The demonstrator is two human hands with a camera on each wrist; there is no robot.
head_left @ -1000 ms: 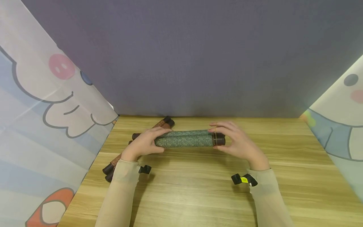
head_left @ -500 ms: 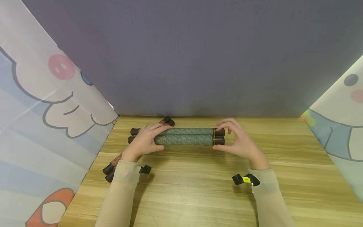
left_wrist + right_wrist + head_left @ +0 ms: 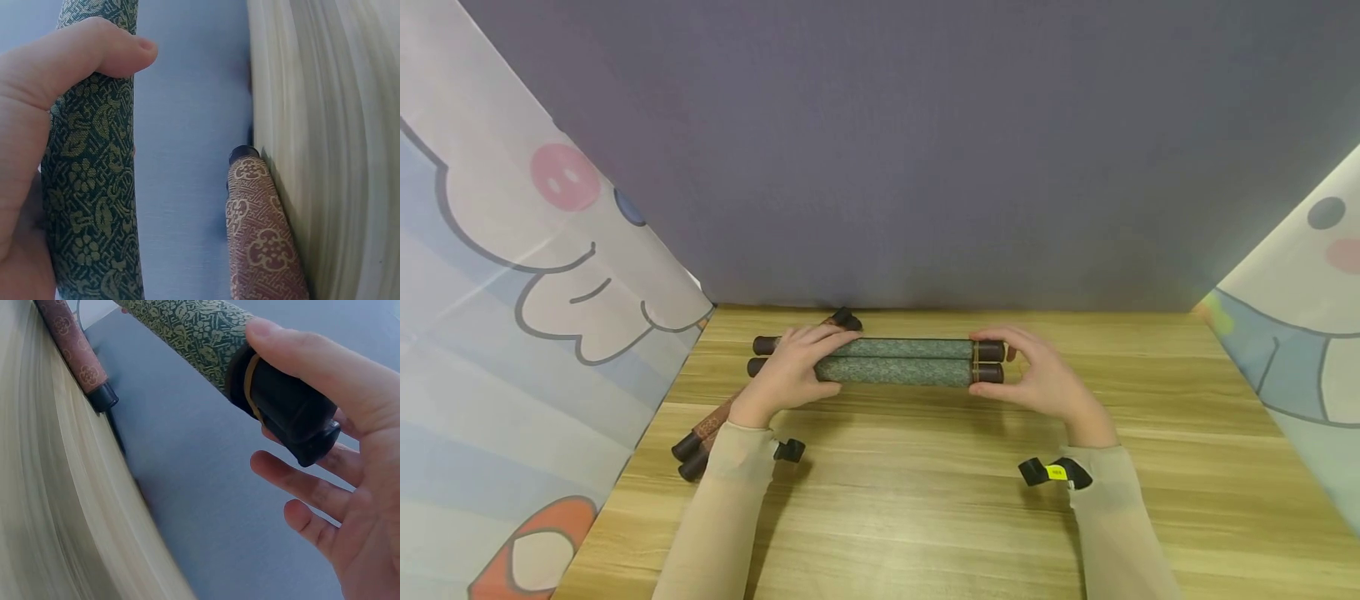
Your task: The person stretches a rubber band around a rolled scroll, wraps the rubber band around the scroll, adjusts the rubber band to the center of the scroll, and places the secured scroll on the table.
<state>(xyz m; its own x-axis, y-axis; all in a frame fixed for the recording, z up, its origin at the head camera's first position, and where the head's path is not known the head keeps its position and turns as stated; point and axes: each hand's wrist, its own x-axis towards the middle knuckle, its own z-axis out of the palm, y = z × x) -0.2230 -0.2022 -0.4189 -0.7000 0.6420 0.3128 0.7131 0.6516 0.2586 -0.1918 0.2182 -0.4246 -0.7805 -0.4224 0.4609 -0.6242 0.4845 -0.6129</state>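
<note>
A green patterned scroll (image 3: 902, 371), rolled from both ends into two side-by-side rolls with dark end knobs, is raised over the table. Thin tan rubber band (image 3: 976, 364) loops snugly around its right end, against the dark knobs. My left hand (image 3: 792, 375) grips the scroll's left part, thumb on the near side and fingers over the far side. At the banded end, my right hand (image 3: 1048, 382) pinches with thumb and index finger; in the right wrist view the thumb (image 3: 275, 340) lies by the band and the other fingers are spread behind.
Brown patterned scrolls (image 3: 715, 422) with dark knobs lie slanted on the table at left, partly under my left hand and arm. A grey panel (image 3: 925, 167) rises behind the wooden table (image 3: 910, 500). Cartoon-printed sheets (image 3: 512, 375) flank both sides.
The rubber band, earlier stretched off the right knobs by my right fingers, now lies snug around them. Right thumb and index have closed on that end, and the scroll has shifted slightly right.
</note>
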